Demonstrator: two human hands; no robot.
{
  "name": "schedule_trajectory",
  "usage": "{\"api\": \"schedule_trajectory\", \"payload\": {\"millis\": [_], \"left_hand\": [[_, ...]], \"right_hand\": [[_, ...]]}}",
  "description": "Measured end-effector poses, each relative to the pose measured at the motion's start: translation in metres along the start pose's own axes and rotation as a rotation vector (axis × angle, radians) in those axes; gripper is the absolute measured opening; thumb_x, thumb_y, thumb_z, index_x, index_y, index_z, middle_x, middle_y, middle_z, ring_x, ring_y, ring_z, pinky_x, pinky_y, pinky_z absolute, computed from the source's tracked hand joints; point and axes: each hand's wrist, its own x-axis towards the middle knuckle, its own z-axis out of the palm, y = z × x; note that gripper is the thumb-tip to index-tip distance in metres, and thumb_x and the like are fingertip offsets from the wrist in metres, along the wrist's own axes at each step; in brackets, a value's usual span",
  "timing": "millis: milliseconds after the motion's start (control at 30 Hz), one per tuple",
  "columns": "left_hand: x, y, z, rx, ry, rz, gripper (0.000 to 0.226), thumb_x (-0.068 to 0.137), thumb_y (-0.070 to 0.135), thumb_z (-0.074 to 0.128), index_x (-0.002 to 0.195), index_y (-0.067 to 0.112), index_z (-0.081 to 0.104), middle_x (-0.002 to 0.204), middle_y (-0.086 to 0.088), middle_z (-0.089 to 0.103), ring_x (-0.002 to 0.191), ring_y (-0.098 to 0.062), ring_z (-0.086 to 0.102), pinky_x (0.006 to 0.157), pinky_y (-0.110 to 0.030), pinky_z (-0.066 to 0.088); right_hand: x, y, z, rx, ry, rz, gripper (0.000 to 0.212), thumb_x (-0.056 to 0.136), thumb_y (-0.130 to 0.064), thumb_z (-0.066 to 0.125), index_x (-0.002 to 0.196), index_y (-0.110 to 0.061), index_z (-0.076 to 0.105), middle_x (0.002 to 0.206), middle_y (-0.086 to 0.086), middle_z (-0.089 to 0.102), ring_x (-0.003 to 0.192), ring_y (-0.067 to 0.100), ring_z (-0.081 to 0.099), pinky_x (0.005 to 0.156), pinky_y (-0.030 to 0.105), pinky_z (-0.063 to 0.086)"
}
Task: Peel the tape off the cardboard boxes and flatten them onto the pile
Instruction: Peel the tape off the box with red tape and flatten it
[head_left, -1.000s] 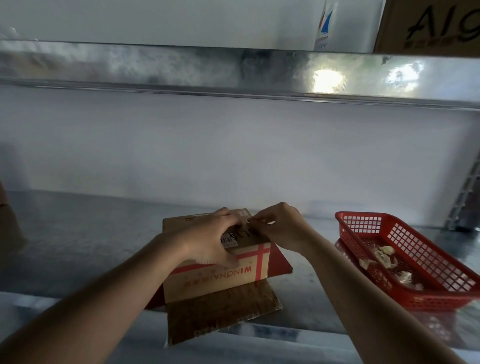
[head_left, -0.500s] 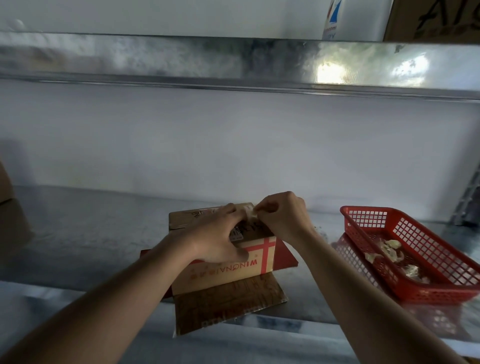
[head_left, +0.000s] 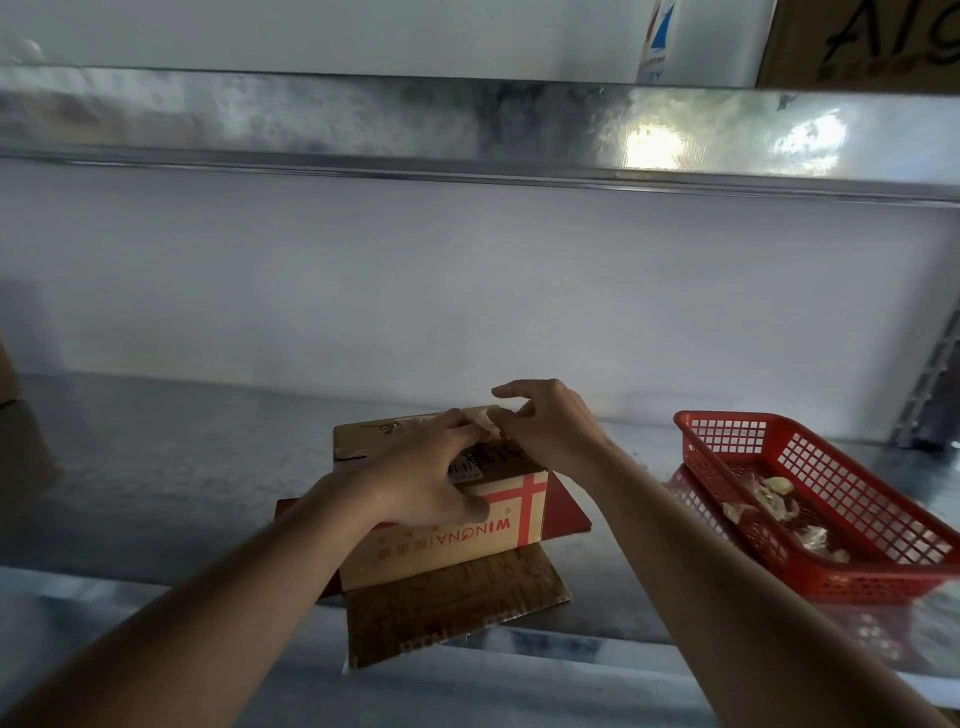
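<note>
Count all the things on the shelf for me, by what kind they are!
Cardboard box with red cross stripes: 1
Flat cardboard sheets under it, brown and red: 2
Red basket: 1
Clumps of peeled tape in the basket: several, too blurred to count
Total, tape aside: 4

My left hand (head_left: 431, 467) and right hand (head_left: 550, 431) are bare: no gloves, rings or watch show. Both forearms are bare too, with no sleeve showing anywhere up to the bottom edge of the view.
</note>
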Motion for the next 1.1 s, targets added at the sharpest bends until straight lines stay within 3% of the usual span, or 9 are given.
{"api": "schedule_trajectory", "payload": {"millis": [167,433,633,700,767,900,1000,1100], "left_hand": [[-0.001,0.001,0.000,-0.013,-0.002,0.001,0.086,0.072,0.061,0.069,0.151,0.050,0.038,0.143,0.025,0.037,0.120,-0.008,0.049,0.090,-0.027,0.051],[-0.003,0.006,-0.002,0.038,-0.017,-0.021,0.082,0.077,0.056,0.072,0.152,0.038,0.043,0.136,0.021,0.041,0.116,-0.010,0.053,0.092,-0.035,0.057],[-0.003,0.006,-0.004,0.048,-0.019,-0.015,0.085,0.076,0.059,0.070,0.153,0.038,0.041,0.133,0.023,0.040,0.111,-0.006,0.054,0.088,-0.030,0.057],[-0.004,0.005,-0.006,0.047,-0.027,0.006,0.085,0.074,0.062,0.069,0.151,0.038,0.043,0.133,0.025,0.040,0.114,-0.006,0.053,0.091,-0.031,0.056],[-0.006,0.003,-0.008,0.033,-0.041,0.030,0.089,0.070,0.067,0.065,0.151,0.039,0.043,0.136,0.028,0.038,0.121,-0.005,0.049,0.096,-0.033,0.054],[-0.007,-0.006,-0.012,0.009,-0.069,0.056,0.093,0.074,0.074,0.070,0.155,0.039,0.039,0.141,0.033,0.034,0.129,-0.001,0.042,0.106,-0.037,0.049],[-0.006,-0.010,-0.013,0.002,-0.095,0.059,0.099,0.071,0.080,0.069,0.156,0.038,0.038,0.142,0.033,0.033,0.131,0.000,0.042,0.108,-0.038,0.048],[-0.005,-0.013,-0.012,-0.014,-0.103,0.063,0.096,0.071,0.079,0.069,0.153,0.040,0.039,0.138,0.036,0.033,0.129,0.001,0.043,0.106,-0.038,0.050]], "right_hand": [[0.003,-0.001,-0.004,-0.019,-0.057,-0.005,0.017,0.096,-0.044,0.069,0.095,-0.031,0.080,0.094,-0.008,0.075,0.087,0.011,0.069,0.075,0.033,0.059],[0.006,0.001,-0.005,-0.157,-0.004,0.117,0.020,0.101,-0.011,0.056,0.088,-0.010,0.072,0.098,0.001,0.070,0.082,0.013,0.060,0.057,0.024,0.043],[0.000,-0.007,-0.006,-0.274,-0.009,0.009,0.021,0.094,0.004,0.048,0.092,-0.011,0.063,0.098,0.006,0.068,0.088,0.023,0.062,0.069,0.036,0.053],[-0.002,-0.002,-0.004,-0.177,0.073,0.094,0.020,0.095,0.004,0.050,0.089,-0.006,0.066,0.097,0.010,0.070,0.086,0.026,0.067,0.071,0.040,0.060],[-0.003,0.007,-0.004,0.121,0.135,0.237,0.019,0.096,0.007,0.048,0.090,0.006,0.066,0.098,0.020,0.071,0.083,0.034,0.074,0.072,0.049,0.065],[-0.010,0.020,-0.011,0.643,0.193,0.417,0.024,0.093,0.020,0.039,0.098,0.015,0.062,0.092,0.033,0.071,0.067,0.037,0.076,0.063,0.041,0.065],[-0.012,0.023,-0.013,0.663,0.209,0.421,0.026,0.093,0.021,0.038,0.102,0.016,0.061,0.090,0.033,0.071,0.066,0.037,0.076,0.063,0.038,0.065],[-0.013,0.025,-0.009,0.386,0.177,0.348,0.016,0.096,0.011,0.049,0.089,0.008,0.063,0.105,0.024,0.070,0.073,0.029,0.077,0.067,0.039,0.066]]}}
